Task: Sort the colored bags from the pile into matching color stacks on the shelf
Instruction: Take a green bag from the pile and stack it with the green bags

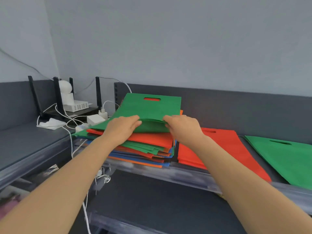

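Note:
A mixed pile of flat bags (148, 149) in green, red, orange and blue lies on the grey shelf (189, 174). On top is a green bag (148, 108) with a cut-out handle, its near edge lifted off the pile. My left hand (123, 125) grips that edge from the left, fingers curled over it. On the right, my right hand (182, 127) pinches the same edge. To the right of the pile lies a red bag (226, 149) flat on the shelf, and further right a green bag (290, 157).
A router with black antennas (57, 98), a white round camera (65, 88), white chargers (95, 119), a crumpled white mask (52, 123) and loose white cables (70, 142) crowd the shelf's back left corner. A lower grey shelf (152, 203) sits below. The wall runs behind.

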`<state>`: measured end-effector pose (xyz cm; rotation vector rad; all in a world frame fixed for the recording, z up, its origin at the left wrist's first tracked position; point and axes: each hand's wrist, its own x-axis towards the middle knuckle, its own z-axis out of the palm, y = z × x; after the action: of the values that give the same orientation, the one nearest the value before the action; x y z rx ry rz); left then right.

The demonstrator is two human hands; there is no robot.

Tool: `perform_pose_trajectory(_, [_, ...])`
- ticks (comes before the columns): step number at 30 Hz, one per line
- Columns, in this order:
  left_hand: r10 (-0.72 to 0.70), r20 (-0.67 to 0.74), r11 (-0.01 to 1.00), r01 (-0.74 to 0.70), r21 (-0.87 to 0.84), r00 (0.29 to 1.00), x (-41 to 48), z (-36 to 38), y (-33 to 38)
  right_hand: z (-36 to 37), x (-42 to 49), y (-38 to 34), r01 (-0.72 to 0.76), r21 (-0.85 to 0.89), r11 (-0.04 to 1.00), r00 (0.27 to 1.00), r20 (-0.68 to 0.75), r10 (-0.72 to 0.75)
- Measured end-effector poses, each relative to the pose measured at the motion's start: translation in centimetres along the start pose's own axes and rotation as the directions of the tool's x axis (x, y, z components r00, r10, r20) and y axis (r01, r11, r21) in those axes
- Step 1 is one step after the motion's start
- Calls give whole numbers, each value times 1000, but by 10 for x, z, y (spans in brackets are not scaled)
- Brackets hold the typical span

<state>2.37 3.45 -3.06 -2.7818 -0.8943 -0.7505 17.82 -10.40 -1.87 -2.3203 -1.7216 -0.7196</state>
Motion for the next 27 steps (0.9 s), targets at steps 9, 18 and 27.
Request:
perform_pose_trajectory(9, [195, -35, 977, -191, 91, 980, 3, -1, 13, 3, -8, -7, 34, 149, 988, 999, 7, -36])
perform_pose_trajectory(18, [223, -226, 953, -163, 256, 948, -9, -14, 41, -15, -13, 14, -583, 778, -233, 694, 626, 356])
perform_pose_trajectory(27, [202, 209, 977, -182, -111, 957, -22, -16, 57, -3, -20, 23, -730, 529, -432, 524, 840, 144])
